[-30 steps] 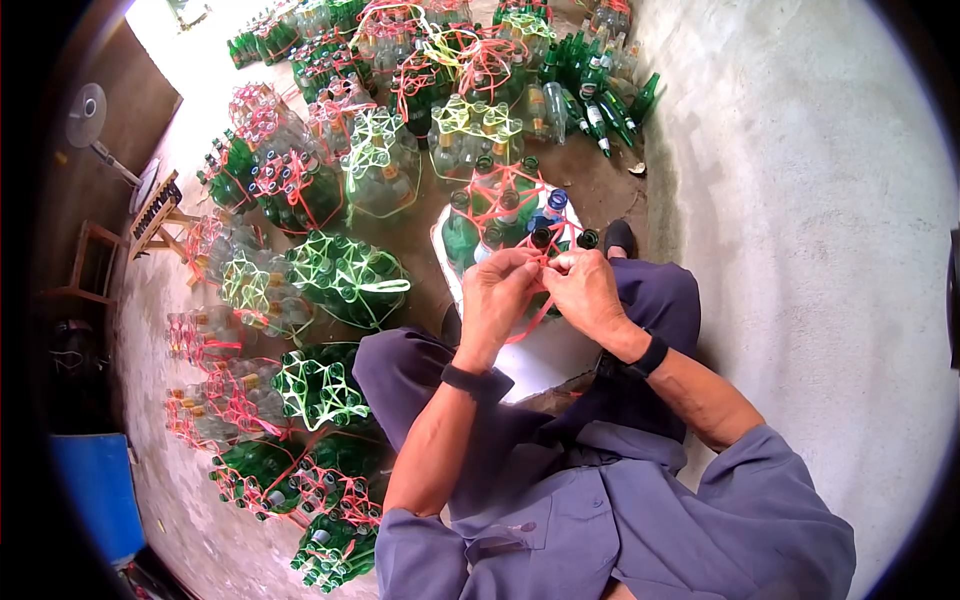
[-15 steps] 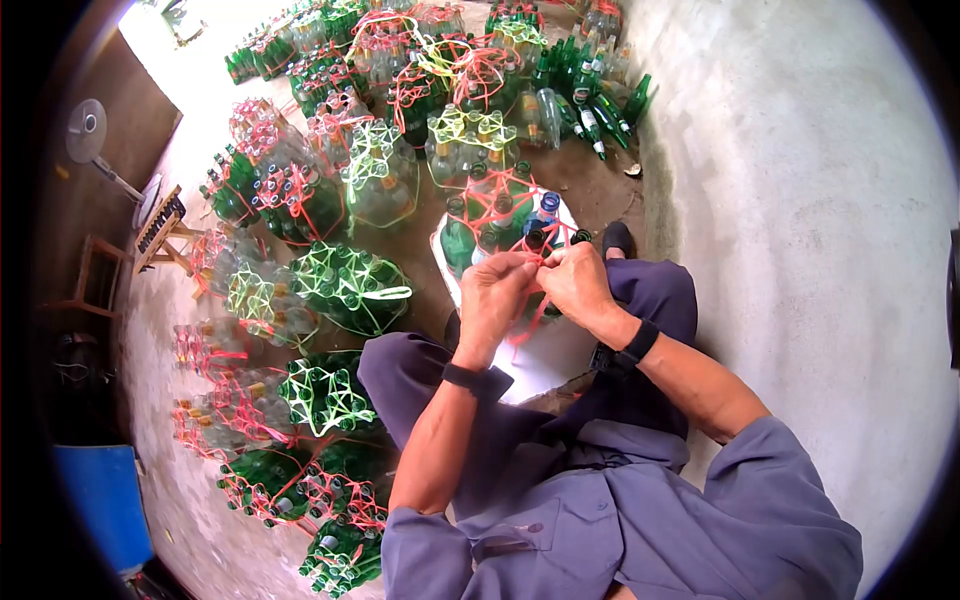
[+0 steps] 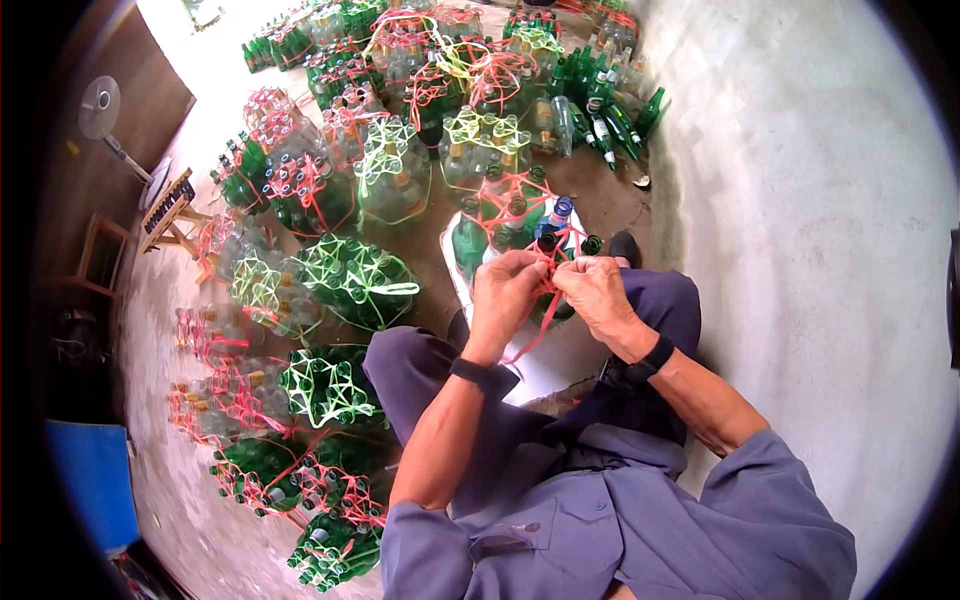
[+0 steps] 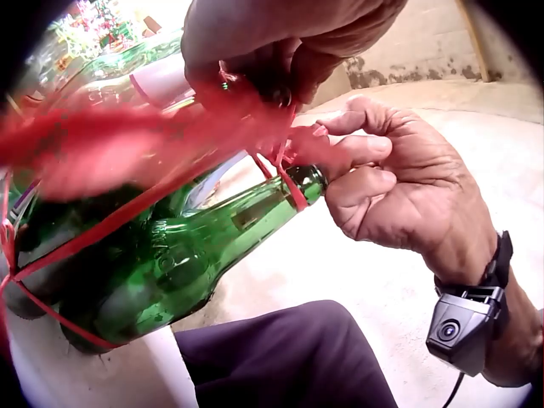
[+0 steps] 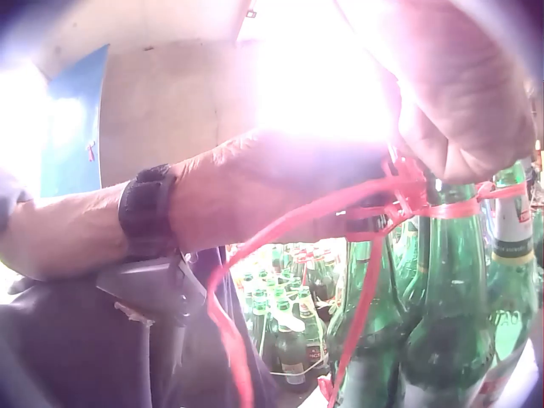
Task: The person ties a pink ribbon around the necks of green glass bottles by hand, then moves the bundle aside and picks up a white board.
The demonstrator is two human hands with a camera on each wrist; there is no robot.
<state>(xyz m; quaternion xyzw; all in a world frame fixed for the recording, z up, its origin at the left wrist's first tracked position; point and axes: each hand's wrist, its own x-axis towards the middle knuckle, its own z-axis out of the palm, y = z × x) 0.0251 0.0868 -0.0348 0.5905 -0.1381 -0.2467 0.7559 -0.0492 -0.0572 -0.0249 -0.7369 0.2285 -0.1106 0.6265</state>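
Note:
Between the knees stands a bundle of green bottles [image 3: 468,242] with one blue-necked bottle [image 3: 560,210] among them. Red plastic strap [image 3: 549,318] laces round the necks, and a loose length hangs off the near side. At the near bottle necks, my left hand [image 3: 507,297] pinches the strap between thumb and fingers. My right hand [image 3: 603,300], close beside it, pinches strap too, its fingers curled in the left wrist view. A green bottle [image 4: 191,263] shows large there, its neck right by the right fingertips. The knot area is partly hidden by the fingers.
The bundle sits on a white support [image 3: 540,372]. Strapped bundles of green and clear bottles [image 3: 355,280] crowd the floor to the left and ahead. Loose green bottles [image 3: 622,125] lie near the wall [image 3: 800,220] at the right. A fan [image 3: 100,108] stands far left.
The hands have drawn slightly apart at the bottle necks, the right one moving rightward. More of the red strap between and below them shows now. The head view has shifted a little.

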